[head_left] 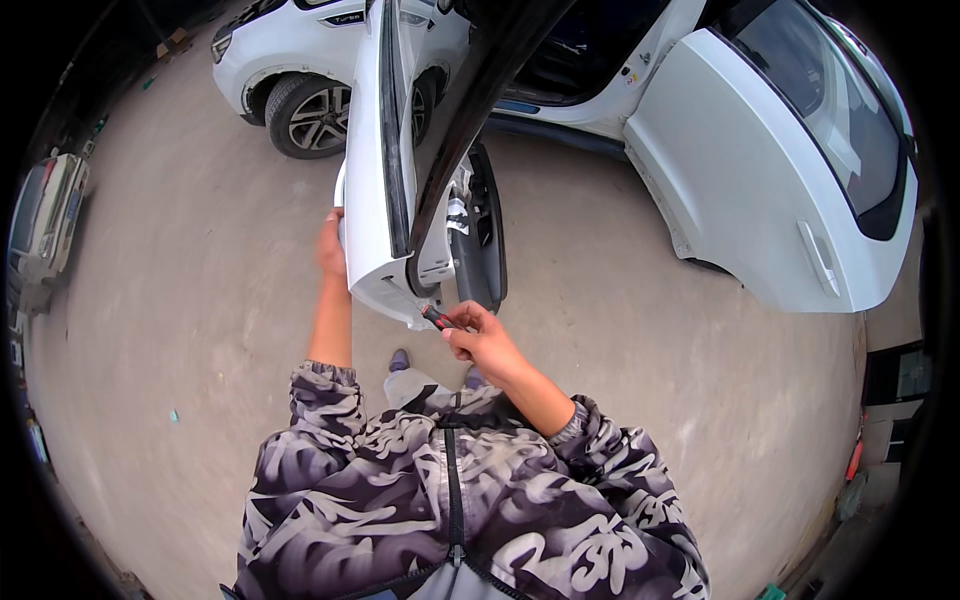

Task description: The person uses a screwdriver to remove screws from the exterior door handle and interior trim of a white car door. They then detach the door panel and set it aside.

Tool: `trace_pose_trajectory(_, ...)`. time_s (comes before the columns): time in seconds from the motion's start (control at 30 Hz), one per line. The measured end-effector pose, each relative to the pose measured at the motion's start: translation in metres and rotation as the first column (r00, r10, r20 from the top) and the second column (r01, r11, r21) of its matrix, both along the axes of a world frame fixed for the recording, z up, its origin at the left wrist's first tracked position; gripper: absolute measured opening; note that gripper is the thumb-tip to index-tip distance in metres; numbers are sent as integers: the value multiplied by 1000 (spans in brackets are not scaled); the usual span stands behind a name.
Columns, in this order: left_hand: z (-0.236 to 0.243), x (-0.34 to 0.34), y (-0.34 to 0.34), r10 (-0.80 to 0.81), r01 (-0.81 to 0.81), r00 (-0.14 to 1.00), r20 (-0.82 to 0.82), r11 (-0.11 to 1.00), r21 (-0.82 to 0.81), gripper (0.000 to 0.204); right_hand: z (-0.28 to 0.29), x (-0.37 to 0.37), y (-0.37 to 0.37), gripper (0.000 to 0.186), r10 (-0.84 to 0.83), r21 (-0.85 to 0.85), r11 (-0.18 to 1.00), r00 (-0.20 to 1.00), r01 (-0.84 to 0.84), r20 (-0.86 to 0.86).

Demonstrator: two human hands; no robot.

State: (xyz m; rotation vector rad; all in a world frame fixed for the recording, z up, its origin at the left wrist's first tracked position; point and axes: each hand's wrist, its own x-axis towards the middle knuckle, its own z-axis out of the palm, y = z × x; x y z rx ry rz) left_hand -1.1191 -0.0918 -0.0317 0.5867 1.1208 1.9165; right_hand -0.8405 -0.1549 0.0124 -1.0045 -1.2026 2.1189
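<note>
In the head view, a front door [370,200] stands open on a white car [305,52], the rear door [735,170] swung wide to the right. The left hand [332,246] touches the front door's outer side; its fingers are partly hidden, so I cannot tell how far they spread. The right hand [480,340] is clamped on a black-and-red screwdriver [437,318], pointing at that door's edge.

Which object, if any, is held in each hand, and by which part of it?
The right hand holds a screwdriver-like tool by its handle. The left hand is at the outer side of the white door; whether it grips cannot be told.
</note>
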Motion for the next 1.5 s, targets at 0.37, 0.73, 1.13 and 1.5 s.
trace_pose_trajectory(0.37,-3,-3,-1,80,-127,897,-436,989,-80,44,9,2,-2,21,58,-70,996,997,-61,-42)
trace_pose_trajectory(0.73,14,3,-11,188,-251,774,-605,968,-20,38,16,-4,0,22,-6,-185,983,1000,1,-23)
trace_pose_trajectory(1.13,30,27,-50,65,-162,932,-357,956,-247,44,24,-2,-4,21,-87,-222,972,996,82,-13)
trace_pose_trajectory(1.5,53,48,-74,84,-165,948,-307,955,-249,43,30,-1,-3,21,31,-336,939,993,-70,-118)
